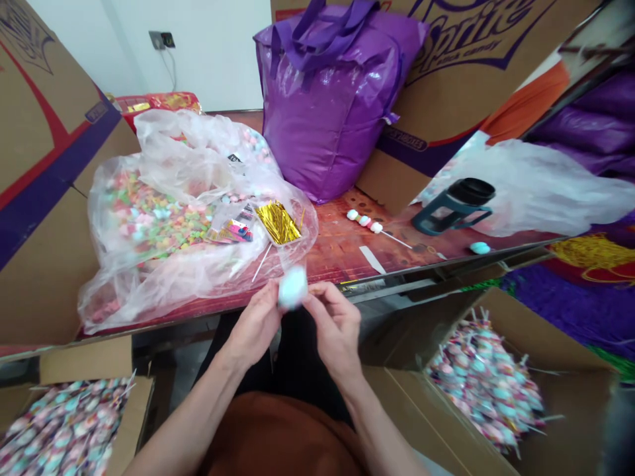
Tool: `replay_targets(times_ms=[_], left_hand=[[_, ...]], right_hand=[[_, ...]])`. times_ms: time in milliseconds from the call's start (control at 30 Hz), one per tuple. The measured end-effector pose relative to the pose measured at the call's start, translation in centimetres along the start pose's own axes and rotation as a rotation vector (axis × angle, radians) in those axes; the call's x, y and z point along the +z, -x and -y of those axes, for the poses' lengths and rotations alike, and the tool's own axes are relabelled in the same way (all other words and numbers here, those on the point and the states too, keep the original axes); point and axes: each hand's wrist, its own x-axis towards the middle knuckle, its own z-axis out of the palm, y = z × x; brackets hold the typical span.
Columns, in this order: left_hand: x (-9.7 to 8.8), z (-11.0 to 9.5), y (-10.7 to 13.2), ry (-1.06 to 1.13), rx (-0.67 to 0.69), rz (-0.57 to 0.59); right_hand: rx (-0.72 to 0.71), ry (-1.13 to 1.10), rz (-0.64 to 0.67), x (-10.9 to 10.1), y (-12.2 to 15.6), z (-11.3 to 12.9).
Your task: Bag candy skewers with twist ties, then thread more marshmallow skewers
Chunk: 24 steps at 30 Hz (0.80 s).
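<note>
Just off the table edge, a pale blue marshmallow (292, 288), smeared by motion, is pinched between both my hands. My left hand (258, 318) has its thumb and fingers closed on the near left side. From the right, my right hand (335, 324) grips it with thumb and curled forefinger. A faint see-through strip above it may be a wrapper; I cannot tell. Beyond my hands lie a white stick (261, 263), a tray of gold twist ties (278, 223) and printed labels (238, 228). A marshmallow skewer (364, 221) rests on the red table to the right.
Clear plastic bags of colourful candy (163, 215) cover the table's left. A purple bag (327, 99) stands at the back and a dark bottle (454, 206) at right. Boxes of wrapped marshmallow sticks flank me, left (64, 430) and right (486, 377). Tall cartons (44, 165) rise beside the table.
</note>
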Motion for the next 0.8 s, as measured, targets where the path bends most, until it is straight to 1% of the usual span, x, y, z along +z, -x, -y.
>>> replay_targets(times_ms=[67,100,133,200,233,267,333,367,400,467,533,600,633,700,733,767,800], left_hand=[[0.4,-0.2,0.2,-0.192,0.103,0.03],[0.6,-0.2,0.3,-0.275,0.125,0.015],[0.7,-0.1,0.3,-0.33,0.124,-0.026],[0.9,0.4,0.2,-0.363,0.076,-0.127],[1.0,0.6,0.0,-0.355,0.04,-0.149],[1.2,0.8,-0.1,-0.339,-0.003,-0.143],[1.6,1.0,-0.3,-0.316,-0.08,-0.074],[1.8,1.1,-0.4,-0.317,-0.098,-0.045],[2.1,1.3,-0.3,-0.317,-0.101,-0.044],[2.8,2.1,-0.2,-0.327,-0.089,-0.085],[3.6,3.4,0.1,-0.325,-0.118,-0.103],[4.2,4.8,0.2,-0.342,-0.16,-0.057],[4.4,5.4,0.1,-0.401,-0.147,-0.01],[4.5,5.7,-0.4,-0.614,-0.037,0.122],[4.3,5.4,-0.8,-0.728,0.043,0.197],[4.0,4.5,-1.5,-0.827,0.126,0.258],[3.4,3.3,-2.4,-0.888,0.197,0.3]], right_hand=[[0.059,-0.064,-0.005,-0.7,-0.1,0.8],[0.06,-0.062,-0.011,-1.0,-0.1,1.1],[0.048,-0.046,-0.02,-1.2,-0.1,1.2],[-0.013,0.022,-0.046,-1.4,0.3,1.1],[-0.05,0.056,-0.063,-1.5,0.5,0.9],[-0.078,0.081,-0.077,-1.7,0.7,0.7],[-0.073,0.096,-0.084,-2.2,1.2,0.4],[-0.037,0.09,-0.079,-2.7,1.6,0.3],[0.017,0.082,-0.074,-3.1,2.0,0.1],[0.148,0.082,-0.077,-4.2,3.1,-0.3],[0.271,0.095,-0.086,-5.0,4.7,-1.1],[0.365,0.084,-0.099,-5.5,6.4,-2.0],[0.395,0.05,-0.118,-5.7,7.1,-2.5],[0.443,-0.069,-0.197,-6.3,7.8,-3.6],[0.465,-0.137,-0.265,-7.0,7.8,-4.2],[0.487,-0.2,-0.341,-8.0,7.6,-4.8],[0.503,-0.253,-0.429,-9.4,7.1,-5.5]])
